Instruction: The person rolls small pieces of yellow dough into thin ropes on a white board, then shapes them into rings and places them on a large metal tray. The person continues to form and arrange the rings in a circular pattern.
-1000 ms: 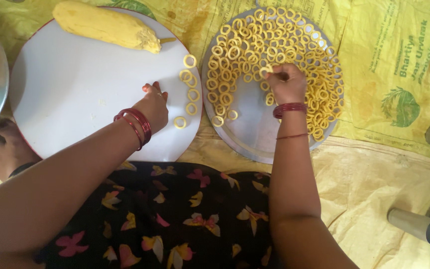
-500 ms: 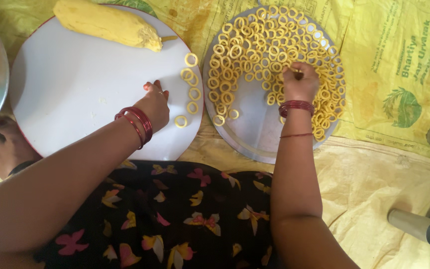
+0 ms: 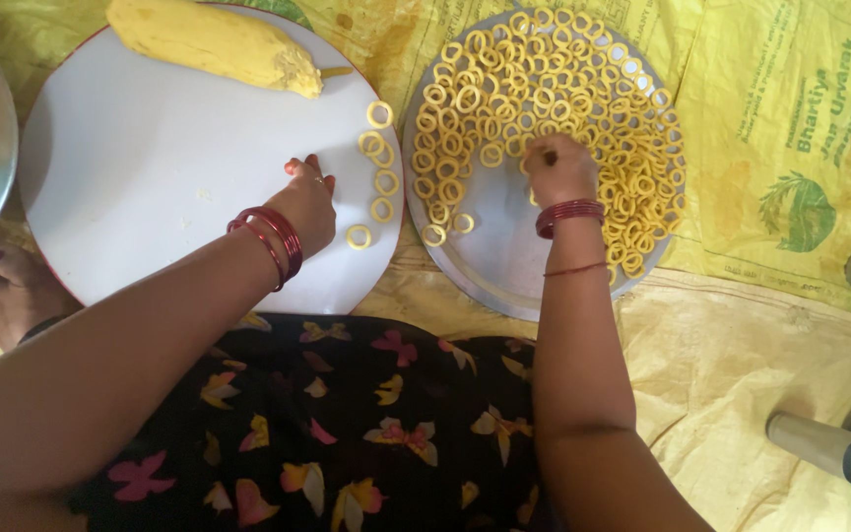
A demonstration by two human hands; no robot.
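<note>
Left hand: the left hand point(image 3: 307, 202) rested on the white round board point(image 3: 140, 167), fingers curled together, just beside a few loose dough rings point(image 3: 378, 163) at the board's right edge.
Right hand: the right hand point(image 3: 560, 169) pinched at one ring over the steel plate point(image 3: 504, 266); whether it held the ring could not be told.
Ring pile: yellow rings point(image 3: 534, 89) covered most of the plate.
Dough: a yellow dough log point(image 3: 211, 41) lay at the board's top.
Ground: yellow sacking point(image 3: 790, 148) lay beneath.
</note>
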